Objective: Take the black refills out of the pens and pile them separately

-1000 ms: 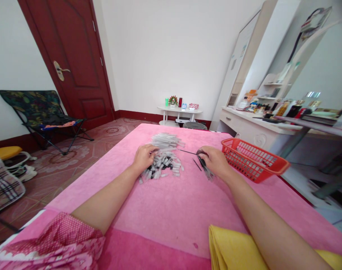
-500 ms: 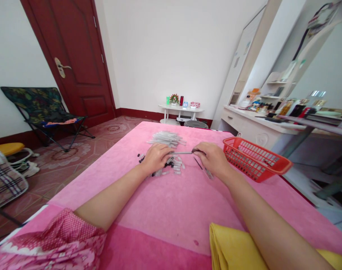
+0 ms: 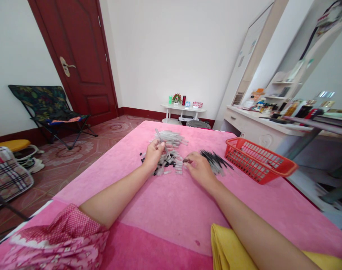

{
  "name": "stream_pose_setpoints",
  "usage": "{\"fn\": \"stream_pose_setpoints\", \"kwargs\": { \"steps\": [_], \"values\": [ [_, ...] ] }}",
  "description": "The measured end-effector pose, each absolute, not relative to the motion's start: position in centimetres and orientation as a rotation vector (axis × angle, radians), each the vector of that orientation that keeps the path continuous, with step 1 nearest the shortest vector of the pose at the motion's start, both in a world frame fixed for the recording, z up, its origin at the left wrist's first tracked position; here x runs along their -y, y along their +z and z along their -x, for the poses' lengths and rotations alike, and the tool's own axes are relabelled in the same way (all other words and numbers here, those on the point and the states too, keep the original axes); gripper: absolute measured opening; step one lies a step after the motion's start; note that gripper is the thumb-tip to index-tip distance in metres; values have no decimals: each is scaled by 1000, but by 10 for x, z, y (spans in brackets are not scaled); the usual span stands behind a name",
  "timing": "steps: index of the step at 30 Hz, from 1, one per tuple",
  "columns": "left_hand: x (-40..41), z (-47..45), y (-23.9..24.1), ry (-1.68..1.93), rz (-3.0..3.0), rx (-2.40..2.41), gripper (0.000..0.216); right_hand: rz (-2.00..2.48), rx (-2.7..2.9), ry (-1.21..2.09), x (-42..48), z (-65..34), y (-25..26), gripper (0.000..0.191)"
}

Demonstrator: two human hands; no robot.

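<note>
On the pink cloth [image 3: 165, 210] lies a heap of small clear and black caps [image 3: 171, 164], with a pile of clear pen barrels [image 3: 173, 137] behind it. My left hand [image 3: 153, 153] is closed on one clear pen barrel [image 3: 161, 140], which sticks up and away from it. My right hand [image 3: 197, 168] rests at the right edge of the cap heap, its fingertips pinched on a small dark cap [image 3: 185, 160]. A bundle of thin black refills [image 3: 214, 160] lies just right of that hand.
A red plastic basket [image 3: 259, 162] sits at the right edge of the pink cloth. A yellow cloth [image 3: 229, 247] lies under my right forearm. Beyond stand a white dresser [image 3: 260, 125], a small white table [image 3: 182, 111], a folding chair [image 3: 47, 112] and a red door [image 3: 75, 56].
My left hand has lifted a clear barrel out of the heap. My right hand has left the black refills and moved left to the caps, uncovering the refill bundle.
</note>
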State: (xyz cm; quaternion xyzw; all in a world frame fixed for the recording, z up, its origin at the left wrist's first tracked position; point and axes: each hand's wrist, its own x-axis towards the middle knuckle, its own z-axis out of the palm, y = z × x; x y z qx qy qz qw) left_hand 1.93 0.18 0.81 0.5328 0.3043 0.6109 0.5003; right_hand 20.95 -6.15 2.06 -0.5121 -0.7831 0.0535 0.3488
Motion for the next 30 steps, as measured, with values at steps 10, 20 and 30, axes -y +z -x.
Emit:
{"fn": "stream_pose_setpoints", "kwargs": {
  "steps": [10, 20, 30],
  "values": [
    [8, -31, 2, 1608, -1495, -789, 18, 1158, 2327, -24, 71, -185, 7, 33],
    [6, -30, -1, 1603, -1522, -823, 15, 1350, 2328, -135, 54, -184, -6, 34],
    [1, -30, -5, 1577, -1559, -871, 19, 1415, 2297, -199, 53, -184, -4, 20]
  ]
}}
